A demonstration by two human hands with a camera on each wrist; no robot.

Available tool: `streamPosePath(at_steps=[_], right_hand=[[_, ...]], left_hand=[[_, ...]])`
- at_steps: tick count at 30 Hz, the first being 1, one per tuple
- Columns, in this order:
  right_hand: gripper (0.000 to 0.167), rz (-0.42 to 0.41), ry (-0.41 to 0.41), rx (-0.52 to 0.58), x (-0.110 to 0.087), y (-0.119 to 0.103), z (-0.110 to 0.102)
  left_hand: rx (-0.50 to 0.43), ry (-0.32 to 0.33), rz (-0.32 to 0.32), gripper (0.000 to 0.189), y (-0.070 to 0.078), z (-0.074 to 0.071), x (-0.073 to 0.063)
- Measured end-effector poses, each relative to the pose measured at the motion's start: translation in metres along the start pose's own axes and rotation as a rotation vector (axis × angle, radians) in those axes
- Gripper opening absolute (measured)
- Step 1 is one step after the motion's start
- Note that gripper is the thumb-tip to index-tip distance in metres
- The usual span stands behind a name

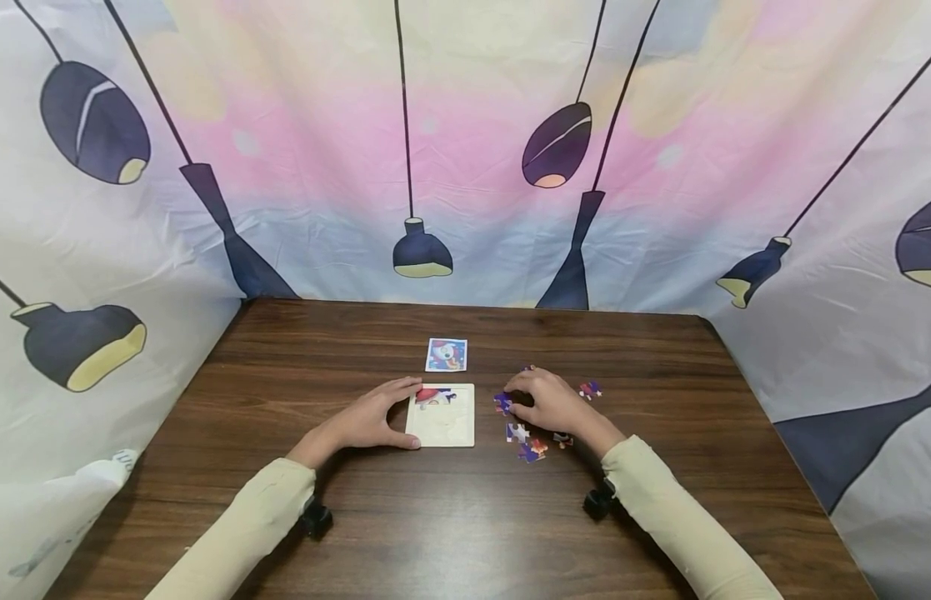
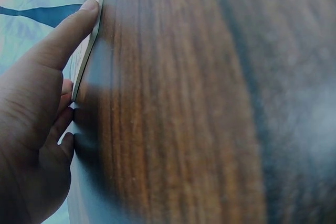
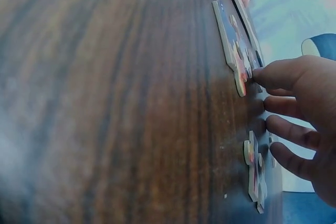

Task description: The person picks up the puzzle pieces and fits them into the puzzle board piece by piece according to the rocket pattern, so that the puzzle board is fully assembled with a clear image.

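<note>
Clasping a flat, square, cream puzzle tray [image 1: 446,429] at its left side with the left hand [image 1: 367,419]; with the right hand [image 1: 551,402], at a purple jigsaw piece [image 1: 502,403] just right of the tray, impossible to tell if pinching. Likely, by tugging, to jolt the red-and-white fitted pieces [image 1: 435,397] inside the tray, or, by dragging, to scatter multicoloured loose pieces [image 1: 518,432] right of it. As for the tray, lying face up, squared to the person, without any clear long axis.
</note>
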State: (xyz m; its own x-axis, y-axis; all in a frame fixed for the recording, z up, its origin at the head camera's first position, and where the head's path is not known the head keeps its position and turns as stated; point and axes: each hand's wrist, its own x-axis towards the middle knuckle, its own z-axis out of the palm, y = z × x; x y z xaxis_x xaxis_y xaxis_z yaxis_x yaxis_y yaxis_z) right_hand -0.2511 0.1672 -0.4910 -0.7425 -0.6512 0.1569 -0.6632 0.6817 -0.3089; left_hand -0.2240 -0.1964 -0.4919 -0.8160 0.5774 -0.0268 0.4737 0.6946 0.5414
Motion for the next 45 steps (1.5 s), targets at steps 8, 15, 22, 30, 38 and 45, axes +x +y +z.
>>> streamPosePath(at_steps=[8,15,22,30,38,45], right_hand=[[0.032,-0.025,-0.009,-0.039,0.0,-0.002,0.0],[0.029,-0.033,-0.013,-0.043,0.0,0.0,0.0],[0.028,-0.019,0.013,-0.057,0.001,-0.001,-0.005],[0.031,0.005,0.05,0.039,0.004,-0.005,-0.015],[0.033,-0.016,0.107,0.084,0.012,-0.012,-0.015],[0.032,-0.021,0.113,0.098,0.023,-0.019,-0.009]], left_hand=[[-0.003,0.003,0.005,0.105,0.002,0.0,-0.001],[-0.002,0.002,0.006,0.105,0.002,-0.001,-0.001],[-0.008,0.002,0.006,0.104,0.002,-0.001,-0.001],[-0.008,-0.004,-0.001,0.104,0.004,-0.002,-0.002],[-0.006,-0.006,-0.004,0.104,0.005,-0.002,-0.002],[-0.009,-0.006,-0.008,0.103,0.005,-0.002,-0.002]])
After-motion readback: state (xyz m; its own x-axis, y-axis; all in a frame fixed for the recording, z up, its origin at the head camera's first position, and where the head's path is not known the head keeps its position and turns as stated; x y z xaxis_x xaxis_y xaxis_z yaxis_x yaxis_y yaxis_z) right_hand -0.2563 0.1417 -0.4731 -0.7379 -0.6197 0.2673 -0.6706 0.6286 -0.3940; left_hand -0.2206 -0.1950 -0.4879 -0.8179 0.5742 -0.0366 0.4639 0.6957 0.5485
